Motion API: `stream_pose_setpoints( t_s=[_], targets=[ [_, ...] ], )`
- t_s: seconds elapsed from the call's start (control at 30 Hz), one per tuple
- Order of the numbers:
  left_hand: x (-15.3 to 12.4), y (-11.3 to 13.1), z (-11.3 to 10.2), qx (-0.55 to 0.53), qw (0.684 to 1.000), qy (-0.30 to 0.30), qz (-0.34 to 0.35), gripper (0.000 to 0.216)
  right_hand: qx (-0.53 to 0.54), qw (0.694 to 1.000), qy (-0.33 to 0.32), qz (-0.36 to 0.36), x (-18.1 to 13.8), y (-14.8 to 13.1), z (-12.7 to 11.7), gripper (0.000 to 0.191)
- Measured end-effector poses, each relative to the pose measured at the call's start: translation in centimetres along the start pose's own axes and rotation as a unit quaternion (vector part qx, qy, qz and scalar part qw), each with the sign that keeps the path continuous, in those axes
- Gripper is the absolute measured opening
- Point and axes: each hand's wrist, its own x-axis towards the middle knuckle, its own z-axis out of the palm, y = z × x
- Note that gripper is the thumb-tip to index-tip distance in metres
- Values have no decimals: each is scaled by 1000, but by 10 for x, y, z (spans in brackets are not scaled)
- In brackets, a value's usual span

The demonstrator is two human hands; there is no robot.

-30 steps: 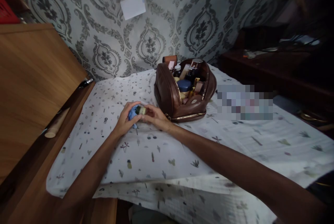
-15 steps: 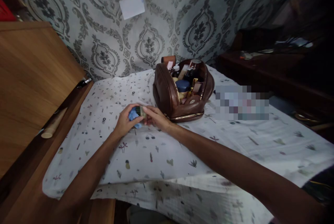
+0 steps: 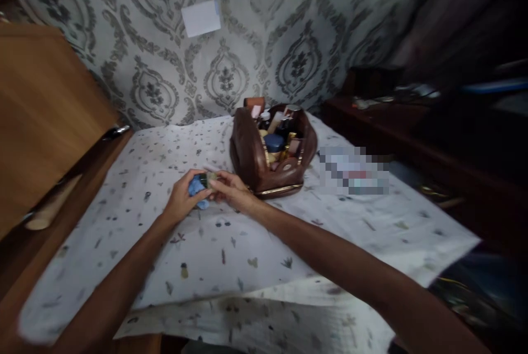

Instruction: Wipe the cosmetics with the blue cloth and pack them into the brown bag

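Observation:
A small jar (image 3: 208,180), dark green at one end and pale at the other, is held between my two hands just above the cloth-covered table. My left hand (image 3: 179,198) is closed around its dark end, with a blue cloth (image 3: 196,188) bunched in the same grip. The fingers of my right hand (image 3: 234,191) pinch the pale end. Right beside that hand stands a brown leather toiletry bag (image 3: 247,148), unzipped, packed with bottles and a blue-lidded jar (image 3: 274,143). My fingers partly cover the small jar, and its label cannot be read.
A white tablecloth (image 3: 198,288) with small printed plants covers the table. To the left rises a wooden panel (image 3: 45,106), with a pale rolled tube (image 3: 53,205) by its lower edge. A blurred-out item (image 3: 355,171) lies right of the bag. Dark furniture (image 3: 371,123) stands farther right.
The camera view has turned slightly, so bag, hands and table appear farther left. Both hands keep hold of the small jar, and the blue cloth stays in my left hand.

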Motion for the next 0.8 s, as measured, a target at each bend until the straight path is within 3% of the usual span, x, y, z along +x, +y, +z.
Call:
stream_pose_setpoints(
  t_s=[0.23,0.43,0.67,0.8],
  targets=[
    [-4,-3,7,135,978,63,146,44,-51,997,1,58,0,-4,-3,47],
    [-6,3,3,207,944,50,253,48,-99,992,-6,84,-6,-11,-3,46],
    [-6,-1,4,185,962,32,201,46,-95,994,-25,55,-4,-8,-5,44],
    [-7,-6,4,160,975,26,149,44,-74,996,-41,31,-1,-3,-6,54]
  ],
)
